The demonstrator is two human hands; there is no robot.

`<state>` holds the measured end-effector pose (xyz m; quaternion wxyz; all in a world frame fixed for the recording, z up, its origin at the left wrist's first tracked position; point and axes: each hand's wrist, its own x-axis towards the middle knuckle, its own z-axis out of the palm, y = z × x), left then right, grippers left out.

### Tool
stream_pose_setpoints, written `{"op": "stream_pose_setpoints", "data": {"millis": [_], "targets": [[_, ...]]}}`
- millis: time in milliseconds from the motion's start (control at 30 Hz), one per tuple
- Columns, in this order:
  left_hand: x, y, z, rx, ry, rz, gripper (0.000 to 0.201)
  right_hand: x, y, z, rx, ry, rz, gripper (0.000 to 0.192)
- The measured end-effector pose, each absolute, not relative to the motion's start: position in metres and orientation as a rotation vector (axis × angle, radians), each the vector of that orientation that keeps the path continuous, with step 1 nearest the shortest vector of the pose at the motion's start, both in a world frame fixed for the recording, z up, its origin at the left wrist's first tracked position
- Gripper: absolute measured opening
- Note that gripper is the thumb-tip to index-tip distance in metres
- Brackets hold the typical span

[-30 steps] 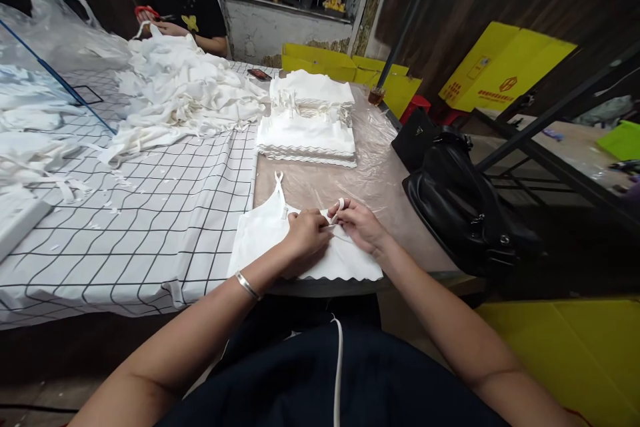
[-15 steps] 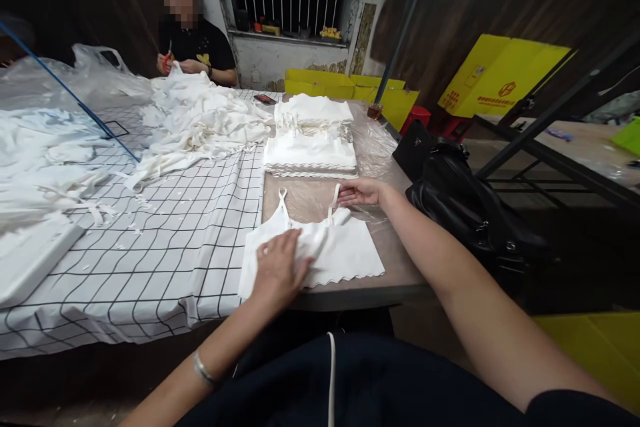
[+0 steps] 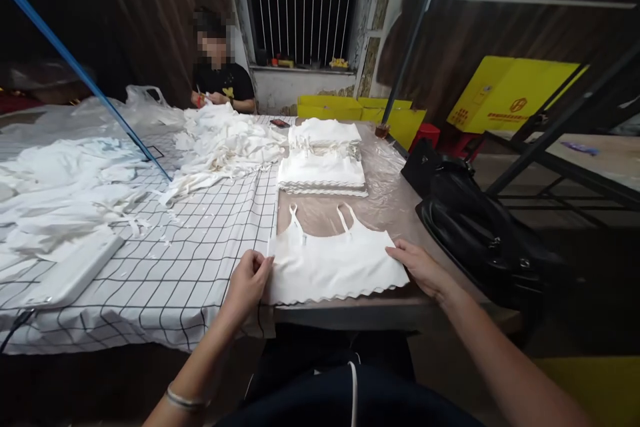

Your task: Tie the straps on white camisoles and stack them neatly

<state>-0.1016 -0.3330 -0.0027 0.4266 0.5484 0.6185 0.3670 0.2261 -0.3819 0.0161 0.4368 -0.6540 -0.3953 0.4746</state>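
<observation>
At six o'clock on the table, right at the near edge, lies the white scallop-hemmed camisole top (image 3: 333, 265), spread flat with its two thin straps pointing away from you toward twelve. It sits partly on the clear plastic sheet (image 3: 387, 197) covering the brown tabletop and just beside the black-grid white tablecloth (image 3: 200, 247) at its nine o'clock side.

Watch the hem: it runs along the table's front edge, so I judge that a tug toward you could slide the garment off into your lap, the slick plastic underneath helping it along. An uneven pull from one side could also bunch the fabric or skew the straps. The black leather handbag (image 3: 475, 227) lies close at three o'clock, near enough that a wide sweep of your right arm could knock it.

Your left hand (image 3: 249, 280) is curled, its fingers closed in a pinch on the camisole's left side edge where cloth meets tablecloth. Your right hand (image 3: 420, 265) is open and nearly flat, fingers extended, fingertips resting on the garment's right edge; it grips nothing.

Beyond, at twelve o'clock, stands the neat stack of folded white camisoles (image 3: 323, 163). At eleven o'clock a loose heap of white garments (image 3: 225, 143) lies before a seated person in a black shirt (image 3: 223, 80).
</observation>
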Motion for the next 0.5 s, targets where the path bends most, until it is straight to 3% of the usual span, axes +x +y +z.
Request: {"op": "stream_pose_setpoints", "data": {"millis": [100,167,333,400,500], "targets": [[-0.111,-0.330,0.015,0.981,1.228,0.958,0.050,0.227,-0.381,0.038,-1.471,-0.782,1.350,0.038],[-0.114,-0.330,0.026,1.020,1.200,0.931,0.053,0.229,-0.378,0.050,-1.443,-0.730,1.408,0.044],[-0.101,-0.339,0.021,1.887,1.664,0.513,0.035,0.239,-0.375,0.049,-1.575,-0.825,1.311,0.062],[-0.092,-0.345,0.009,2.126,1.737,0.284,0.032,0.246,-0.381,0.039,-1.652,-0.882,1.238,0.064],[-0.084,-0.350,-0.006,2.270,1.732,0.217,0.025,0.253,-0.394,0.022,-1.756,-0.923,1.153,0.063]]}}
